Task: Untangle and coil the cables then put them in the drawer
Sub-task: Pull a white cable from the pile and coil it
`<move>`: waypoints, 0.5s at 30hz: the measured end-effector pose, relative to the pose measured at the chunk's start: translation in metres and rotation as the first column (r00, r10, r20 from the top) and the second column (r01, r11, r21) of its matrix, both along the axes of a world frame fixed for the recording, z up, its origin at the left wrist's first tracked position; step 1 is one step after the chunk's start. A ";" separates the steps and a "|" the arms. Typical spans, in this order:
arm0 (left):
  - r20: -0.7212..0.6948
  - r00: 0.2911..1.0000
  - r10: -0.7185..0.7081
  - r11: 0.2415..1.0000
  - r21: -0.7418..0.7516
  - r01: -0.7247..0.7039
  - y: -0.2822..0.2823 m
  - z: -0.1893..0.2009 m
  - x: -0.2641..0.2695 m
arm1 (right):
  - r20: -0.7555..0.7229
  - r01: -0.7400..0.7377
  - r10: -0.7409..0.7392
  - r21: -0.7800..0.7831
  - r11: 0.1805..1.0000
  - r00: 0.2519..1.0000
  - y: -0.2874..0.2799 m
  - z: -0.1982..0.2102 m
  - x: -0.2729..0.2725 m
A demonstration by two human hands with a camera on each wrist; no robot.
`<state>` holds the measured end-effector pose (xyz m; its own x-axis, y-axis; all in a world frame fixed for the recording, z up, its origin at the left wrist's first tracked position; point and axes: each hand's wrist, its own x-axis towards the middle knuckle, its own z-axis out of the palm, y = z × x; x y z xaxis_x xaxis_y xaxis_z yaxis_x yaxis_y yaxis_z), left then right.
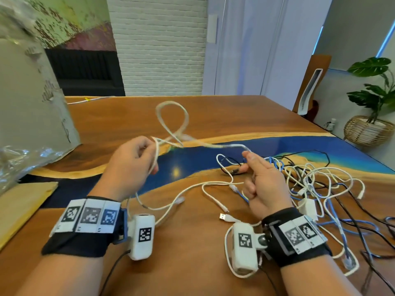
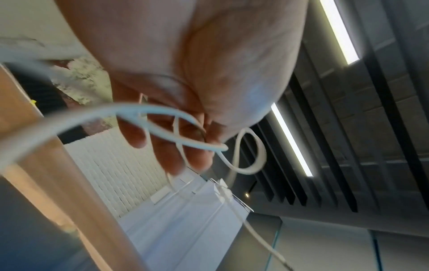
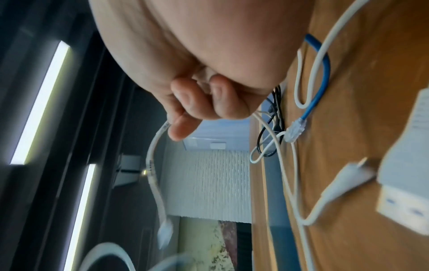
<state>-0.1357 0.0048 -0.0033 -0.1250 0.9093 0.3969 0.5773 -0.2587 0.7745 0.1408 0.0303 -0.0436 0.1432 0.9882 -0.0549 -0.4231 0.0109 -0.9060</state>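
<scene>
Above the wooden table (image 1: pixel 192 259) I hold one white cable (image 1: pixel 171 116) between both hands. My left hand (image 1: pixel 132 163) grips several gathered turns of it, and a loop stands up beyond the fingers. In the left wrist view the fingers (image 2: pixel 176 161) curl round the white cable (image 2: pixel 162 126). My right hand (image 1: pixel 265 182) pinches the same cable farther along, between thumb and forefinger. In the right wrist view the white cable (image 3: pixel 150 165) runs from that pinch to a clear plug (image 3: pixel 165 231). A tangle of white, blue and black cables (image 1: pixel 320 184) lies on the table under and right of the right hand.
A white adapter block (image 1: pixel 307 208) and a USB plug (image 1: pixel 224 216) lie near my right wrist. A plastic-wrapped panel (image 1: pixel 32 107) leans at the left, with a brown flat board (image 1: pixel 21 204) below it. A chair (image 1: pixel 307 92) and a potted plant (image 1: pixel 367 129) stand beyond the table's right side. No drawer shows.
</scene>
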 end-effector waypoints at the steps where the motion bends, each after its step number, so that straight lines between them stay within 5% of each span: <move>1: 0.081 0.994 0.069 0.997 0.020 -0.071 0.003 -0.001 -0.007 | -0.008 0.025 -0.025 -0.025 0.999 1.000 0.001 0.001 0.004; 4: 0.247 0.955 0.167 0.983 0.028 -0.179 0.009 -0.003 -0.027 | -0.081 0.052 -0.057 -0.066 0.996 0.995 0.003 0.003 0.014; 8: 0.305 0.946 0.114 0.992 0.023 -0.127 0.008 -0.001 -0.024 | -0.082 0.010 -0.015 -0.053 0.999 0.997 -0.002 0.007 0.008; 15: 0.018 0.998 -0.065 0.998 0.027 0.065 -0.004 0.003 0.018 | 0.120 -0.150 0.158 -0.069 0.986 0.980 -0.006 0.003 -0.011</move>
<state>-0.1173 0.0005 -0.0005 -0.0737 0.9048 0.4194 0.5436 -0.3161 0.7776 0.1303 0.0242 -0.0405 -0.0009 0.9944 -0.1056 -0.2990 -0.1011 -0.9489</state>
